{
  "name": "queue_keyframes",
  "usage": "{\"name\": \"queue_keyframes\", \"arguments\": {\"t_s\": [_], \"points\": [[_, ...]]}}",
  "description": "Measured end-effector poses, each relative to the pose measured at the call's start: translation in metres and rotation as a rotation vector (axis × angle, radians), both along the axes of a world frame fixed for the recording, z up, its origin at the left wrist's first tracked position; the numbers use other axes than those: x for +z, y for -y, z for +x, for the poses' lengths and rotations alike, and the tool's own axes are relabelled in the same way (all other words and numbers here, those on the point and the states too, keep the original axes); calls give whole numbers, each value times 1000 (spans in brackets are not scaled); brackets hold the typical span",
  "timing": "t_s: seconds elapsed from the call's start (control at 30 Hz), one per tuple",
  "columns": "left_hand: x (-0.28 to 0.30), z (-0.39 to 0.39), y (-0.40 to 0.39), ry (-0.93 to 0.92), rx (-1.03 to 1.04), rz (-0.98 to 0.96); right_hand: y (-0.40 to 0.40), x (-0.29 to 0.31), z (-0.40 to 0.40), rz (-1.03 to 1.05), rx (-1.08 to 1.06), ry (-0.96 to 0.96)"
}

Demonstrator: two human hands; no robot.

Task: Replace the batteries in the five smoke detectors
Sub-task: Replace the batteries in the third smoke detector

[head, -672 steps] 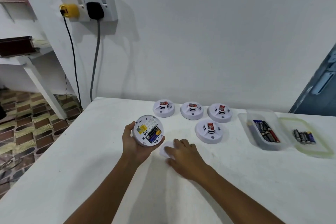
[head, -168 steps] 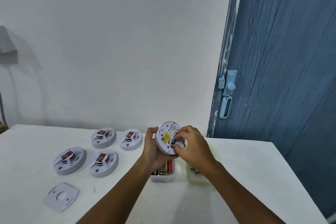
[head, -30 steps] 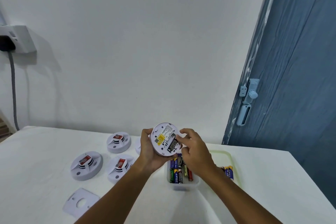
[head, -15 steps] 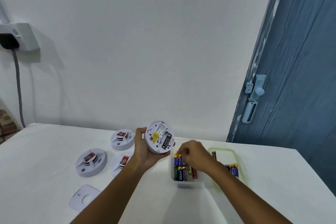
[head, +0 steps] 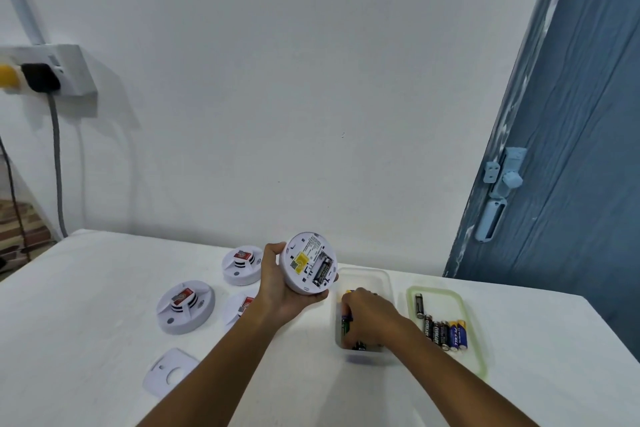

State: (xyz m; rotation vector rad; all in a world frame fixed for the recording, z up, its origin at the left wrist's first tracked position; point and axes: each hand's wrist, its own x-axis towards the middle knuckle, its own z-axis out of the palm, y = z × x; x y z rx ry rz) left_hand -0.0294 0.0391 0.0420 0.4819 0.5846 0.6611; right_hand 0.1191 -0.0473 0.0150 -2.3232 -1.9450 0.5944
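A white counter (head: 86, 305) stands against a white wall beside a blue door (head: 571, 149), carrying three smoke detectors (head: 185, 306) face up and a loose back plate (head: 170, 371) near its front edge. The left hand (head: 280, 291) grips a fourth detector (head: 308, 263) above the counter, its back turned to the camera with one battery (head: 323, 272) in the open bay. The right hand (head: 369, 317) reaches into the clear tub (head: 384, 282) of batteries, fingers curled down among them, though whether they hold one cannot be told; more batteries lie in the green-rimmed lid (head: 479, 350) just beside it.
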Motion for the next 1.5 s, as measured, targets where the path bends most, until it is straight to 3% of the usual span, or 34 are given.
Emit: {"name": "queue_keyframes", "arguments": {"t_s": [0.53, 0.8, 1.0, 1.17, 1.3, 1.4, 1.5], "points": [[1, 12, 11, 78, -38, -65, 4, -4, -4, 29, 102, 61], [5, 10, 11, 76, -39, -59, 5, -6, -2, 34, 87, -69], [7, 5, 9, 55, -36, -50, 2, -2, 8, 133, -106, -328], [3, 5, 4, 13, -5, -29, 3, 18, 21, 443, -340, -738], [6, 11, 8, -4, 2, -11, 7, 40, 19, 600, -395, -1031], [10, 17, 12, -36, -32, 32, 3, 43, 14, 692, -394, -1032], [13, 22, 15, -36, -58, 47, 1, 40, 6, 736, -350, -877]]}}
